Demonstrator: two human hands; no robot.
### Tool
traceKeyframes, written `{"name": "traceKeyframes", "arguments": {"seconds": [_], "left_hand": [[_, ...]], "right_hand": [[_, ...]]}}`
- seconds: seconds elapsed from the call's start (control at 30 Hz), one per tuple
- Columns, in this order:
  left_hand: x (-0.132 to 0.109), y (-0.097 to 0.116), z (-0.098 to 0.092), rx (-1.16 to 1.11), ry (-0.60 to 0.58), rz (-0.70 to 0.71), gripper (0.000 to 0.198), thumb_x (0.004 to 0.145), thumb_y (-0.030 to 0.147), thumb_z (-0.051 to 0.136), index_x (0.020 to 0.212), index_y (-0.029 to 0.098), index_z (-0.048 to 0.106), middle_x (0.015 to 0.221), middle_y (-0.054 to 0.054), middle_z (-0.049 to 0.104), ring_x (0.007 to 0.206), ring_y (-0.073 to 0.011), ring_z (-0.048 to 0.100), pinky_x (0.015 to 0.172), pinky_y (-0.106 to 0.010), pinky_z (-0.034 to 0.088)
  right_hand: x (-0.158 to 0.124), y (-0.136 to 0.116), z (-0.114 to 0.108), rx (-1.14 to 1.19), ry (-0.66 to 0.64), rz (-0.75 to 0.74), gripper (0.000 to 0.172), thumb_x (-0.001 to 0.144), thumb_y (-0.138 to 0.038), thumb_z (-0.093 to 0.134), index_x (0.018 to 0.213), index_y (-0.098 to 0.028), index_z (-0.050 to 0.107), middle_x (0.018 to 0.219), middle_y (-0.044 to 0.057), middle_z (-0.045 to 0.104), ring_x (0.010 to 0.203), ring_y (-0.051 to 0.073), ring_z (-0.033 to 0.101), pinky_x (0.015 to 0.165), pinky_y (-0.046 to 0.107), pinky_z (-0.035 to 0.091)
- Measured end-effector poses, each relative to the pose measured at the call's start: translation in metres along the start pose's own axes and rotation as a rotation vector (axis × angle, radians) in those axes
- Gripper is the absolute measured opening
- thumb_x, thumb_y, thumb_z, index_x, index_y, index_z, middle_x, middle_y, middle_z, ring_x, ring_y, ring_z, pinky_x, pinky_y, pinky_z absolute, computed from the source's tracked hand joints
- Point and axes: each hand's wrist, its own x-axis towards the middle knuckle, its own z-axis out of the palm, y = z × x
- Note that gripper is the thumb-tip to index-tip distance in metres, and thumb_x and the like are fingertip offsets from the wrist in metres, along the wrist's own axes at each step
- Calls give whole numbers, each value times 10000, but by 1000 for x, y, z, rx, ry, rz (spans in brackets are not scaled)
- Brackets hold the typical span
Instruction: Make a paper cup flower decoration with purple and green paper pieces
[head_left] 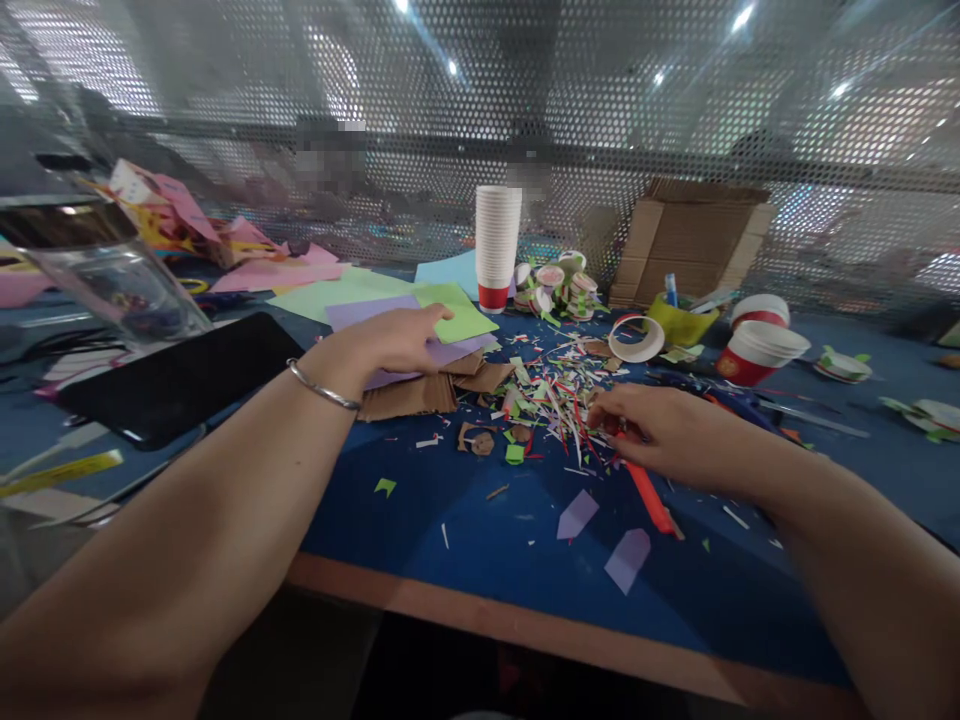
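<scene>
My left hand (401, 340), with a metal bangle at the wrist, is over a pile of coloured paper. Its fingers close around the near edge of a green sheet (465, 315) and a purple sheet (367, 312). Which sheets are between the fingers is partly hidden. Brown cardboard pieces (409, 397) lie just below this hand. On the right, my right hand (637, 425) hovers by a heap of paper scraps (555, 390), its fingers loosely bent and apart. Under its palm lies a red craft knife (651, 498), partly covered by the hand. Two purple paper tags (628, 560) lie nearer the edge.
A tall stack of paper cups (496, 245) stands at the back, beside small paper crafts (555, 285). Rightward are a tape roll (636, 340), a yellow holder (682, 325) and red-white cups (757, 352). A black tablet (187, 380) and a glass bottle (135, 285) are at left.
</scene>
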Motion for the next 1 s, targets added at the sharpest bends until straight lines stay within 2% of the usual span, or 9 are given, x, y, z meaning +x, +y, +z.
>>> {"name": "traceKeyframes", "arguments": {"seconds": [0.1,0.17,0.3,0.4,0.63,0.8,0.87,1.0], "left_hand": [[-3,-2,0,31,-74,23,979,618,283,701,1543,199,393,1450,-180,609,1205,-350,628,894,-355,486],[-4,-2,0,76,-69,32,930,612,245,690,1511,215,455,1404,-158,648,1154,-339,653,884,-355,494],[-3,1,-2,163,21,17,593,695,172,596,1277,225,698,1244,-121,743,1059,-323,681,863,-378,494],[-5,8,-9,185,110,-25,449,769,161,531,1130,220,790,1145,-111,778,1023,-317,685,864,-397,493],[-22,32,-23,102,393,-14,395,904,326,530,1212,296,776,1048,-43,801,960,-270,700,890,-376,503],[-29,40,-24,63,583,-47,397,951,360,496,1199,209,767,1102,-78,769,1070,-287,670,973,-413,471],[-32,39,-27,97,620,-78,402,966,366,472,1199,199,755,1107,-77,762,1092,-282,653,991,-416,458],[-37,36,-32,97,693,-151,375,949,365,488,1164,214,757,1069,-78,763,1038,-276,657,946,-404,471]], "right_hand": [[0,0,0,-6,-2,-1,205,871,-130,521,1019,-206,641,1015,77,714,910,220,662,797,329,484],[0,0,-1,-10,-5,3,216,870,-128,520,1030,-202,645,1017,79,719,912,223,663,799,332,485],[1,0,-1,-20,-11,13,263,853,-113,523,1066,-194,654,1041,80,726,928,227,668,829,341,492],[0,0,-2,-30,-15,16,275,847,-104,518,1068,-182,660,1052,90,732,943,238,675,837,352,495],[-4,3,-4,-52,11,43,269,883,-157,530,1111,-194,668,1116,100,740,982,248,690,845,359,497],[-7,0,-10,-46,69,29,271,952,-313,529,1165,-205,657,1196,115,707,1056,274,665,907,399,486],[-10,-8,-15,11,35,-9,276,931,-358,589,1152,-212,663,1172,99,710,1035,267,666,886,384,492],[-17,-28,-22,166,-157,-60,238,881,-407,688,1046,-236,691,1049,49,729,933,230,673,793,331,496]]}}
